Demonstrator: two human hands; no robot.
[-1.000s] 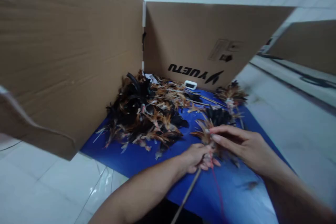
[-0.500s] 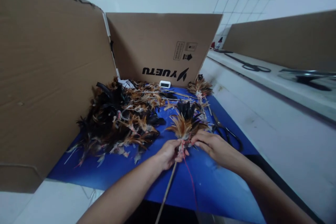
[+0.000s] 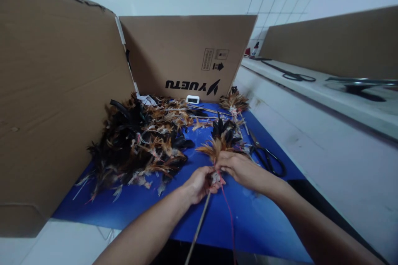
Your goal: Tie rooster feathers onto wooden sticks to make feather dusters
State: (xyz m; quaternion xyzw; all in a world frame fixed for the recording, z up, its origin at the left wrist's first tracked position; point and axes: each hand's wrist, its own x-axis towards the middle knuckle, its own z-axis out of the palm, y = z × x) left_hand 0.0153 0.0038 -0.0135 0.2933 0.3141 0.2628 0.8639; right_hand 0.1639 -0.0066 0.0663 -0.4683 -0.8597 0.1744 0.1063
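Observation:
My left hand (image 3: 200,182) is closed around a thin wooden stick (image 3: 196,232) at the base of a tuft of orange and black feathers (image 3: 219,145) bound to its far end. Just right of it, my right hand (image 3: 241,167) pinches the same binding point, fingers curled, where a red thread (image 3: 230,219) leaves and trails toward me. Both hands work over a blue mat (image 3: 155,203).
A big heap of black and orange feathers (image 3: 139,140) lies left on the mat. Black scissors (image 3: 267,157) rest right of my hands. Cardboard panels (image 3: 62,91) wall in the left and back; a small white device (image 3: 192,99) sits by the back panel. A second feather tuft (image 3: 233,101) lies at the back right.
The camera swung right and steadied. My hands stayed at the binding point; the right hand drew in closer to the left, and the feather tuft tilted slightly away.

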